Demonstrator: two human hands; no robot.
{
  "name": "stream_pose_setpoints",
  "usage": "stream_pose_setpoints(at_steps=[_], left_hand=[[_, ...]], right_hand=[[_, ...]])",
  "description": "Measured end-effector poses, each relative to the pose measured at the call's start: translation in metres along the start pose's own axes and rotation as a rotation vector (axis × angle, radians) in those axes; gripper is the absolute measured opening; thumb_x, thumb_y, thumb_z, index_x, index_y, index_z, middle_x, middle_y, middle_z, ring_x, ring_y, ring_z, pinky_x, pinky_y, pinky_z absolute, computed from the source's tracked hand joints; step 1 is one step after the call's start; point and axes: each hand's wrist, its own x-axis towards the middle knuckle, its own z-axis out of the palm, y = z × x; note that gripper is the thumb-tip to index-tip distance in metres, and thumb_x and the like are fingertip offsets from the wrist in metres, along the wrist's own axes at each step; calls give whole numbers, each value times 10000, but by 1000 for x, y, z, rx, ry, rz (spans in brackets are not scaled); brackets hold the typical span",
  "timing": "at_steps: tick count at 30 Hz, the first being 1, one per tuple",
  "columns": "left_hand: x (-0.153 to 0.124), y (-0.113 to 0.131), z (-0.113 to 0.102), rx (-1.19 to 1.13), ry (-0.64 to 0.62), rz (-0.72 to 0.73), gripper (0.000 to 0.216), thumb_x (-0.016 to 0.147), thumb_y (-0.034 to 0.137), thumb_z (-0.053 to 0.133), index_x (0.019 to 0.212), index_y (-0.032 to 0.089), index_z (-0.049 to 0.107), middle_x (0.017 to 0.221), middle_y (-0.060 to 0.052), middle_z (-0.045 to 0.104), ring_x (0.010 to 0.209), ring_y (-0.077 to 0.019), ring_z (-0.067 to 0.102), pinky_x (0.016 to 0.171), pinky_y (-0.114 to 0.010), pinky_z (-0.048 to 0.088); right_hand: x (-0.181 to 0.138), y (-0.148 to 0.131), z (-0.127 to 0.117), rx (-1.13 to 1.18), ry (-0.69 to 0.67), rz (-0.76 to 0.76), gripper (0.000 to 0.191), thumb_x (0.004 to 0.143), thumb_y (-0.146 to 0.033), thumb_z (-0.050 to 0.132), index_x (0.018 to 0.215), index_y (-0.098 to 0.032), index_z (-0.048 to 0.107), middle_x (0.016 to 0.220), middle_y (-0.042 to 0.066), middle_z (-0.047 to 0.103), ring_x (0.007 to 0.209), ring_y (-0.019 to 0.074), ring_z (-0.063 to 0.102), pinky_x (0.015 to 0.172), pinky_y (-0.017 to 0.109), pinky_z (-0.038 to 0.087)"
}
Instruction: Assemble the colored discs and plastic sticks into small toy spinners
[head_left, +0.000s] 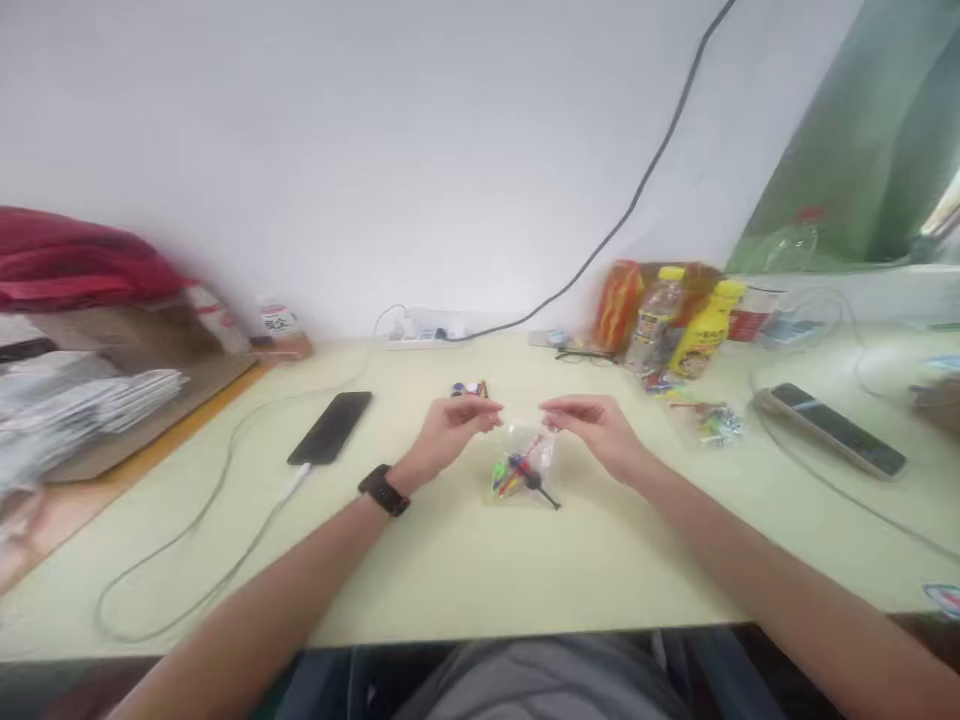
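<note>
Between my hands is a small clear plastic bag with colourful small parts in it, red, green, yellow and dark. A thin black piece reaches to the bag's lower right corner. My left hand, with a black watch on the wrist, pinches the bag's upper left corner. At the upper right corner, my right hand has its thumb and fingers closed on the plastic. Just behind my left fingers lie several small coloured pieces, partly hidden.
A black phone with a white cable lies left; another phone lies right. Another bag of small parts sits before a clear bottle and yellow bottle. A power strip rests by the wall. Papers are piled at left.
</note>
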Motion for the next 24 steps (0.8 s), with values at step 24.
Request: stream_pose_setpoints(at_steps=[24], left_hand=[[3,-3,-4,115,-4,35,236,848,351,797,986,160,787,969,-92,775,892,-198,711,834,-311,566]], right_hand=[[0,-2,0,-119,-53,-93,209,837,-390,752,925,-202,769,878,62,782,845,219,733,808,367,578]])
